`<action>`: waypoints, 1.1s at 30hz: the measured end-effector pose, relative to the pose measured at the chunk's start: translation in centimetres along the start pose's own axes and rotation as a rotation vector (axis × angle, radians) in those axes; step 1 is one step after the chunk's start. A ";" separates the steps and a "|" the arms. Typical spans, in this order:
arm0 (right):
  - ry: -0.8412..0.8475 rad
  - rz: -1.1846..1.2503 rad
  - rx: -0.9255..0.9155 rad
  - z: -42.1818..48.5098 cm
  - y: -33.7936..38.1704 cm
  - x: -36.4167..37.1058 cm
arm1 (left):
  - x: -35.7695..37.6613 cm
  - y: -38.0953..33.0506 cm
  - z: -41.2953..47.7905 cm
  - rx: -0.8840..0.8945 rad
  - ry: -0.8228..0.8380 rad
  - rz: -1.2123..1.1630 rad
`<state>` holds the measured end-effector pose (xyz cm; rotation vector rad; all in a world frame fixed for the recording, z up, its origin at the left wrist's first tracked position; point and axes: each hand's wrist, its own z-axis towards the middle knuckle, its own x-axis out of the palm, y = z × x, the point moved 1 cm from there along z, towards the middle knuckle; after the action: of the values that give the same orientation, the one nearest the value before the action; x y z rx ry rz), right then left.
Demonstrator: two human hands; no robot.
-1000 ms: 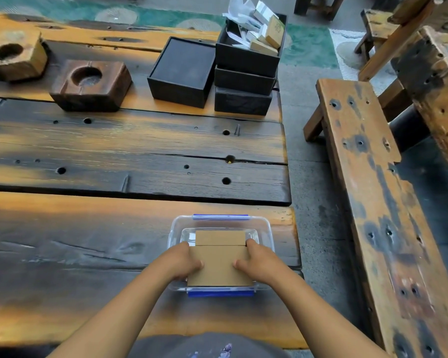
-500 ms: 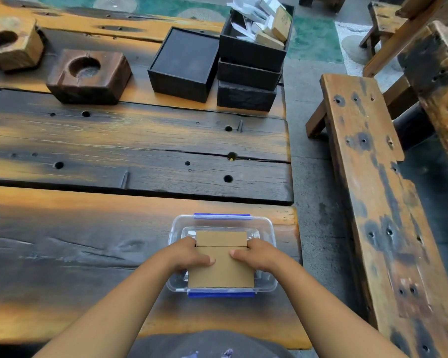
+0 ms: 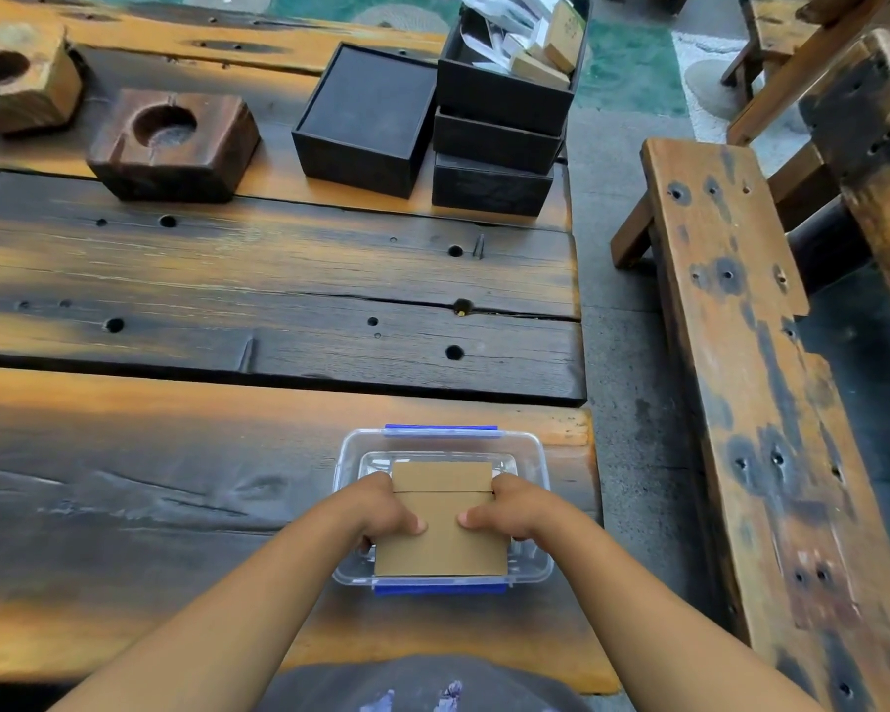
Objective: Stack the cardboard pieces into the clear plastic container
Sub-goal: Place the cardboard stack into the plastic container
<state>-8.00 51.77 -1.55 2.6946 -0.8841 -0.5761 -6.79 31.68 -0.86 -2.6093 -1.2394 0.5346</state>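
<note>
Cardboard [image 3: 440, 537] sits inside the container [image 3: 533, 449], over its near rim. Left hand [image 3: 381, 511] and right hand [image 3: 509, 508] clamp its sides, thumbs on top. Lower it level, square to the container walls.

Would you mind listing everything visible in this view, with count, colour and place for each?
Cardboard pieces: at least two, brown, held over the container.
Clear plastic container: one, clear with blue clips, near table edge.
Table: one, scorched orange-black planks, fills the left.
Wooden blocks: two, each with a round hollow, one dark brown, one lighter, far left.
Black boxes: four, one standing alone, three stacked beside it, far side; the top one holds papers and small cartons.
Bench: one, worn orange-black, right of the table.
Left hand: one, on the cardboard's left edge.
Right hand: one, on its right edge.
</note>
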 end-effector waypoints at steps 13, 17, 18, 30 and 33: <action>-0.024 0.204 0.088 0.3 -0.1 1.4 | 0.9 0.2 -0.3 -0.075 0.015 -0.248; -0.033 0.248 0.113 0.4 0.0 1.4 | 1.4 0.0 -0.2 -0.080 -0.034 -0.268; -0.040 0.252 0.115 0.5 0.0 1.5 | 1.5 0.0 -0.2 -0.083 -0.049 -0.280; -0.060 0.087 0.065 0.8 -0.5 1.6 | 0.6 1.3 0.6 0.016 -0.136 0.100; -0.032 0.064 0.013 0.6 -0.9 1.4 | 0.5 1.6 0.6 0.062 -0.123 0.174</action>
<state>-6.79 51.59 -2.84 2.6654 -0.9816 -0.6036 -5.59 31.12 -2.05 -2.6817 -1.0164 0.7617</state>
